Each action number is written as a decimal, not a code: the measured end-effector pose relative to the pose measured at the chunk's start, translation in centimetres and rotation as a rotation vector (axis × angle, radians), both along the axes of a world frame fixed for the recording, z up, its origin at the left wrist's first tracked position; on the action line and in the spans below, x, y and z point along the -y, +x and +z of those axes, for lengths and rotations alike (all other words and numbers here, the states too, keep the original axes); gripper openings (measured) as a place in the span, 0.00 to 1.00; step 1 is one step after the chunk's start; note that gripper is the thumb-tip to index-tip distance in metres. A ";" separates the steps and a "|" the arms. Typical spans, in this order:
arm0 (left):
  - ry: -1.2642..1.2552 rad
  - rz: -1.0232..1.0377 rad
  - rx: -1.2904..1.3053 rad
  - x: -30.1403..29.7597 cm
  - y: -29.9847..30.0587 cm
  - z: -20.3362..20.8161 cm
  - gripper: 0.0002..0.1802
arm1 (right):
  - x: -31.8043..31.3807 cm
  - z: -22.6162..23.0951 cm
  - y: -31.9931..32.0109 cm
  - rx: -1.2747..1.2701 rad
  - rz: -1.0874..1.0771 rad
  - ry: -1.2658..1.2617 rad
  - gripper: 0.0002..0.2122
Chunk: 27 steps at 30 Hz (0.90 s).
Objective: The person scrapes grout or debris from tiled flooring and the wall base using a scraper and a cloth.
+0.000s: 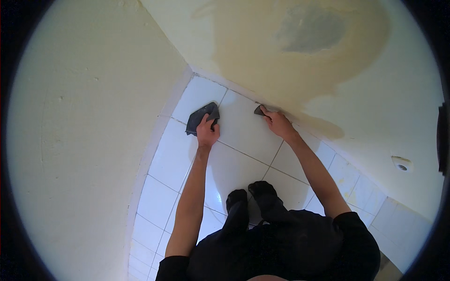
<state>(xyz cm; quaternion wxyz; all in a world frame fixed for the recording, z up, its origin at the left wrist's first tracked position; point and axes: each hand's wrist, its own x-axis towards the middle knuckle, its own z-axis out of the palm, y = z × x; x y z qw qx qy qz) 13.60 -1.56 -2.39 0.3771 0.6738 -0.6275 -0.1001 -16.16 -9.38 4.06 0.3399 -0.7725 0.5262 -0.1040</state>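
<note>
White glossy square floor tiles (243, 136) with thin dark joints fill the middle of the frame, and both hands work low on them near the corner where two walls meet. Going from the fingers outward: the left hand (207, 132), just left of centre, has its fingers curled down and pressed onto a dark grey crumpled cloth (200, 118), which lies flat on a tile toward the upper left of the hand, partly under the fingertips; the grip looks loosely closed over the cloth's near edge. The right hand (277, 122), slightly right of centre, pinches a small dark flat-bladed tool (259, 111) between thumb and fingers, its tip touching the floor just where the tiles meet the foot of the far wall; what kind of blade it is cannot be told. The two hands are apart, a full tile between them. Bare forearms run down to black sleeves at the lower edge, and black-socked feet (251, 194) stand on the tiles below the hands. A pale yellow plastered wall (84, 117) fills the left, another cream wall (375, 93) the upper right, bearing a large brownish stain with a grey patch (309, 29) at top. A small white round fitting (401, 164) sits on that wall at far right. No package, label or sign shows.
</note>
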 end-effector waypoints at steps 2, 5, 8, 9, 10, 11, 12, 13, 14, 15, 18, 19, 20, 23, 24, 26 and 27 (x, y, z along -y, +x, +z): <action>0.008 0.009 -0.002 0.1 -0.3 0.1 0.12 | 0.5 -0.2 0.4 -0.016 0.011 -0.005 0.20; 0.053 0.016 -0.027 -0.2 -0.2 0.2 0.13 | 0.7 1.6 2.1 -0.088 0.029 0.077 0.20; 0.077 0.001 -0.072 0.0 -0.2 0.7 0.13 | 0.0 0.9 0.7 -0.131 0.043 0.082 0.20; 0.076 0.003 -0.069 -0.1 -0.1 0.7 0.13 | -0.2 1.3 0.7 -0.116 0.058 0.009 0.20; 0.055 0.006 -0.068 0.0 -0.1 0.6 0.13 | 0.0 1.5 1.0 -0.113 0.059 0.008 0.20; 0.035 0.008 -0.067 0.0 -0.1 0.5 0.13 | 0.5 1.7 1.4 -0.100 0.041 0.051 0.20; 0.037 0.009 -0.068 0.0 -0.3 0.5 0.13 | 0.7 2.1 1.8 -0.090 0.022 0.098 0.20; 0.048 0.017 -0.066 0.1 -0.4 0.5 0.13 | 0.8 2.0 2.0 -0.090 0.022 0.100 0.20; 0.059 0.026 -0.063 0.1 -0.5 0.5 0.13 | 0.8 1.9 2.2 -0.122 0.023 0.119 0.20; 0.056 0.024 -0.063 0.2 -0.4 0.3 0.13 | 1.0 1.8 2.2 -0.152 0.023 0.132 0.20; 0.072 0.015 -0.096 0.0 0.0 0.1 0.13 | 0.3 1.2 0.9 -0.119 0.038 0.022 0.20; 0.074 0.015 -0.061 -0.1 0.1 0.1 0.13 | 0.3 1.7 1.3 -0.116 0.039 0.026 0.20; 0.077 0.015 -0.026 -0.2 0.3 0.2 0.13 | 0.6 2.1 1.7 -0.118 0.043 0.087 0.20; 0.033 0.017 -0.052 0.2 -0.4 -0.2 0.12 | 0.8 0.6 1.5 -0.111 0.034 0.088 0.20; 0.031 0.016 -0.054 0.2 -0.2 -0.3 0.12 | 0.8 0.2 1.6 -0.089 0.035 0.029 0.21; -0.002 0.005 -0.053 0.0 0.0 -0.3 0.11 | 0.2 -0.3 0.7 -0.087 0.033 0.029 0.20; -0.001 0.005 -0.051 0.0 0.1 -0.2 0.11 | -0.2 -0.1 0.7 -0.078 0.034 0.034 0.20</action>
